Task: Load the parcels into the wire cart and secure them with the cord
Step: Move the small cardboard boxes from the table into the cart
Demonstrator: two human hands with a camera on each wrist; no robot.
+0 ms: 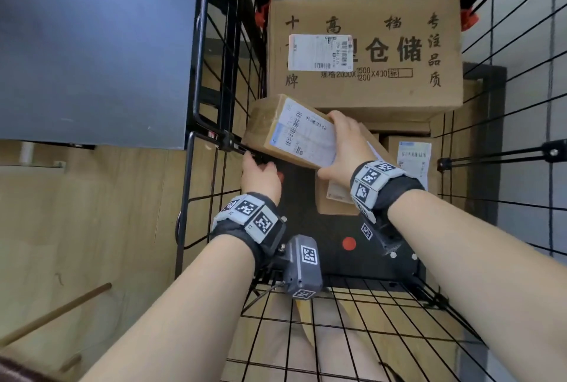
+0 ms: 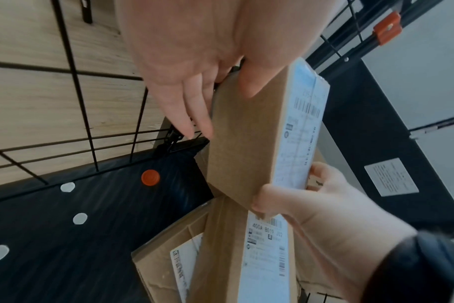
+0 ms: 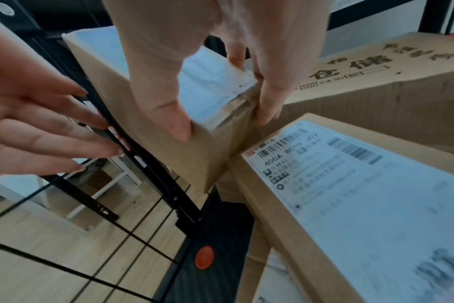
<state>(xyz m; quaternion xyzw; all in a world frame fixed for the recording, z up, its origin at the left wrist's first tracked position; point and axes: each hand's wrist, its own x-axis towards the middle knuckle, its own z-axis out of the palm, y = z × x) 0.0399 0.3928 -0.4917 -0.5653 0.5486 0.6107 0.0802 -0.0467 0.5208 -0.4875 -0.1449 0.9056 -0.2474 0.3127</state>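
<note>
My right hand [image 1: 337,148] grips the near end of a small brown parcel [image 1: 276,130] with a white shipping label, thumb on one side and fingers on the other. The parcel hangs tilted over the left side of the black wire cart [image 1: 196,44]. Below its left end my left hand [image 1: 260,174] is open, with straight fingers [image 3: 65,143] against the cart's side bar and the thumb [image 2: 252,82] touching the parcel's brown side. A large printed cardboard box [image 1: 365,53] fills the back of the cart. A flat labelled parcel [image 3: 350,194] lies under my right wrist.
The cart's black floor [image 1: 337,262] with a red dot [image 1: 349,243] is bare at the front left. Another labelled parcel [image 1: 412,160] stands at the right wall. A wire panel [image 1: 352,320] lies flat in front. A wooden stick [image 1: 55,314] lies on the wood floor at left.
</note>
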